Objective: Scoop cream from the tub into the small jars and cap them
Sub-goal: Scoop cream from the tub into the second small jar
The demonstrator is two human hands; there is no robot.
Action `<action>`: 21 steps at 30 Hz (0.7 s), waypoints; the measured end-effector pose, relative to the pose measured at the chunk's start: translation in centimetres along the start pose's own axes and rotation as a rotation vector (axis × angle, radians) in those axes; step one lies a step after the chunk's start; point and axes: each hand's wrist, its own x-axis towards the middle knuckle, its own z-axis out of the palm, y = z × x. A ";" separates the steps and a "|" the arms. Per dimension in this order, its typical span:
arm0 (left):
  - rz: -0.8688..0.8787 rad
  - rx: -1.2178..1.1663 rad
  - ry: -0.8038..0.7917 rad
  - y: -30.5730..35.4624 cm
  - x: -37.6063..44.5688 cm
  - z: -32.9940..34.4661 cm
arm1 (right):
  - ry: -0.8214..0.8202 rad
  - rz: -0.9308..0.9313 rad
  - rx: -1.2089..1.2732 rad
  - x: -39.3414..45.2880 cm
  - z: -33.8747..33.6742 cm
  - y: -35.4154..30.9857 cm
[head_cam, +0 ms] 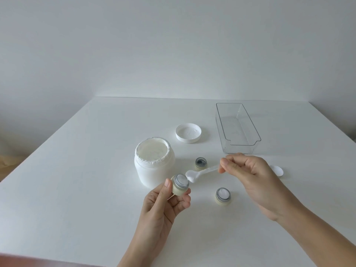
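head | second spoon (276,170) — handle hidden behind right hand (252,178)

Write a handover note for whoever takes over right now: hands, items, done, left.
Left hand holds a small jar tilted, in front of the open cream tub.
Right hand pinches the spoon, cream-loaded bowl at that jar's rim.
On the table: filled jar nearer the person, uncapped; far jar looks unfilled; tub lid; clear bin; a white piece behind the right hand.
Done: one jar filled, held jar nearly.
Left: finish it, fill the far jar, cap all. No small caps visible.
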 end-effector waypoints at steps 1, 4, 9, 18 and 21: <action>0.009 0.007 0.003 0.0 0.0 0.0 | -0.004 0.041 0.059 0.0 0.1 -0.1; 0.020 0.003 0.014 0.2 -0.1 0.1 | 0.047 0.071 0.133 0.5 0.4 -0.4; 0.048 0.007 0.028 0.2 -0.3 0.1 | 0.239 -0.245 -0.113 1.3 1.4 -0.7; 0.044 -0.048 0.022 0.3 -0.1 0.1 | 0.369 -0.555 -0.382 0.5 1.3 0.1; 0.034 -0.046 0.010 0.5 -0.1 0.1 | 0.429 -0.680 -0.453 0.2 1.5 0.1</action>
